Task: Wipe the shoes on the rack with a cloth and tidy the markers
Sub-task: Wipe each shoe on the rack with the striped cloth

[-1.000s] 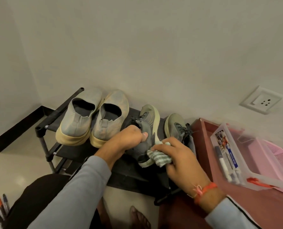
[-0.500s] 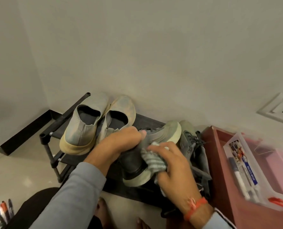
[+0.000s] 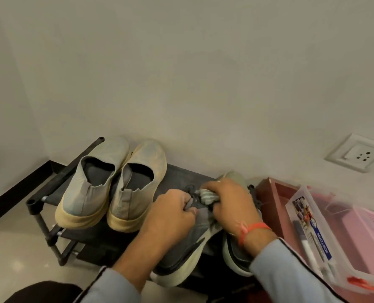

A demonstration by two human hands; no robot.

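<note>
Grey shoe (image 3: pixel 194 243): on the rack (image 3: pixel 181 171), heel toward the person, beside its pair; likely light, soft upper, firm sole.
Left hand (image 3: pixel 170 215): fingers curled on the shoe's tongue and laces, a sound steadying hold.
Right hand (image 3: pixel 232 202): clamped around the striped cloth (image 3: pixel 206 196), pressing it to the upper.
Cloth: limp, bunches easily.
Markers (image 3: pixel 312 248): in the clear box, right of the rack.

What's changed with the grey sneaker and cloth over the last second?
The grey sneaker has turned heel toward the camera; the left hand shifted its grip to the collar. The right hand carried the cloth up to the laces. The slip-on pair stayed put.
</note>
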